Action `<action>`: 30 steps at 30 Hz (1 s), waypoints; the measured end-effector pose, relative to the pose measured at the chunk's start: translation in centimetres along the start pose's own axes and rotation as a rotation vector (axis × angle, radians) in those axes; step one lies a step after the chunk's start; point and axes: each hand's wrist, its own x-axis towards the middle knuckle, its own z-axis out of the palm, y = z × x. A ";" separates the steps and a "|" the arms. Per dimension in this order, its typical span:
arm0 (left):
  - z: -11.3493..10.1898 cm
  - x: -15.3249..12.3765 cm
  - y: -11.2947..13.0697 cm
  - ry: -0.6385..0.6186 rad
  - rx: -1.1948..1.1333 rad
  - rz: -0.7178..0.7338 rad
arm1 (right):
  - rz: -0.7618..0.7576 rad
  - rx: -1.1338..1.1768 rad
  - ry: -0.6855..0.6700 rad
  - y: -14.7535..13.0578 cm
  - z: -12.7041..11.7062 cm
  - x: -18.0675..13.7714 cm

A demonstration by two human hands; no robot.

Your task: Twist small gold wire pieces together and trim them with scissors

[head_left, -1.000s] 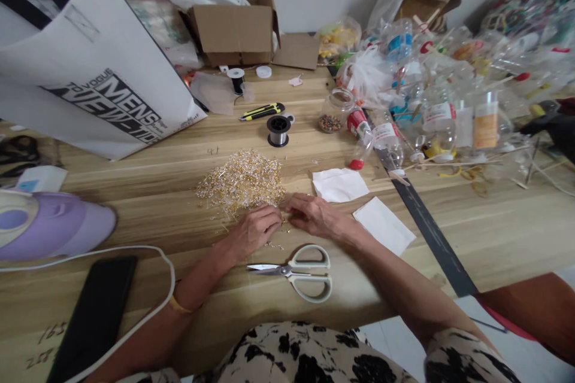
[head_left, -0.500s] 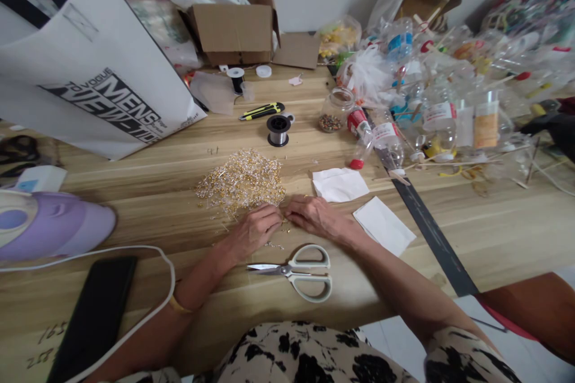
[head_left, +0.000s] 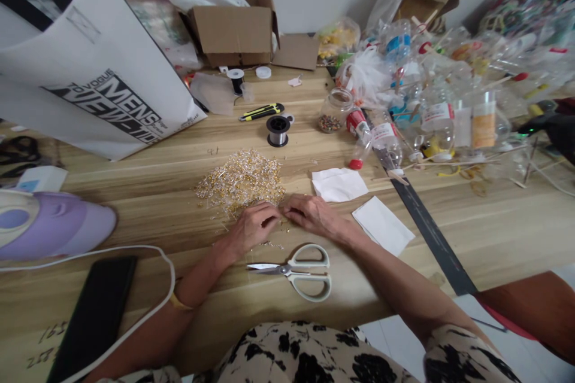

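A heap of small gold and silver beaded pins (head_left: 242, 179) lies on the wooden table (head_left: 148, 191). My left hand (head_left: 254, 226) rests at the heap's near edge with its fingers curled and pinched together. My right hand (head_left: 312, 215) meets it fingertip to fingertip, also pinched. Whatever tiny piece sits between the fingertips is too small to make out. White-handled scissors (head_left: 299, 270) lie shut just in front of both hands.
Two white paper squares (head_left: 359, 203) lie to the right. Behind the heap are a wire spool (head_left: 278, 130), a yellow utility knife (head_left: 262, 111), a bead jar (head_left: 335, 111), a cardboard box (head_left: 236, 27) and many plastic bottles (head_left: 440, 108). A purple device (head_left: 49, 221), a cable and a black phone (head_left: 96, 311) sit at the left.
My left hand has crept slightly forward toward the heap. Otherwise both hands stay pinched together at the same spot.
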 end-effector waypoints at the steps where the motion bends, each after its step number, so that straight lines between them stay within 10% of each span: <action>1: 0.0 0.0 0.0 0.020 -0.020 -0.030 | 0.014 0.019 0.001 0.0 0.0 0.0; 11: -0.6 0.2 0.5 0.080 -0.293 -0.386 | 0.052 0.278 0.074 -0.4 0.3 0.2; 30: -0.8 0.6 0.5 0.128 -0.603 -0.564 | 0.184 0.476 0.113 -1.2 0.6 0.2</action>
